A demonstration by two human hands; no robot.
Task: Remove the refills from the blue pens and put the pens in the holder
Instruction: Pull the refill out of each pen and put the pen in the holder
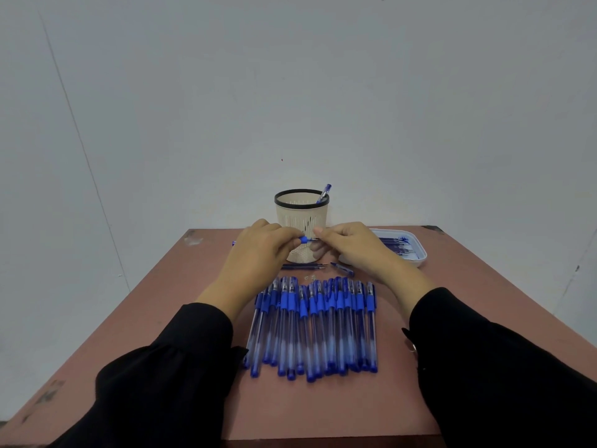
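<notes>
Head view of the pen-stripping task. Both hands are raised over the far middle of the table [420, 305], in front of the holder [302, 218]. The left hand [258, 250] pinches a blue pen [304, 240] at its blue collar, fingers curled round the barrel, most of which is hidden behind the hand; a blue end shows past its far side. The right hand [352, 244] meets it from the opposite side, its fingertips [318, 232] closed on the thin tip piece or refill just beside the collar; which of the two cannot be told.

The pen's long axis runs left to right, level with the table, and the two grips face each other along it. Judged from this, the coming move is a pull or twist along that axis, the right hand drawing away rightward.

One pen [324, 193] already leans in the holder. A row of pens [311, 328] lies near the person, still to be processed. A loose refill [303, 266] and a blue cap [343, 269] lie between row and holder. A white tray [416, 257] at the right holds refills.
</notes>
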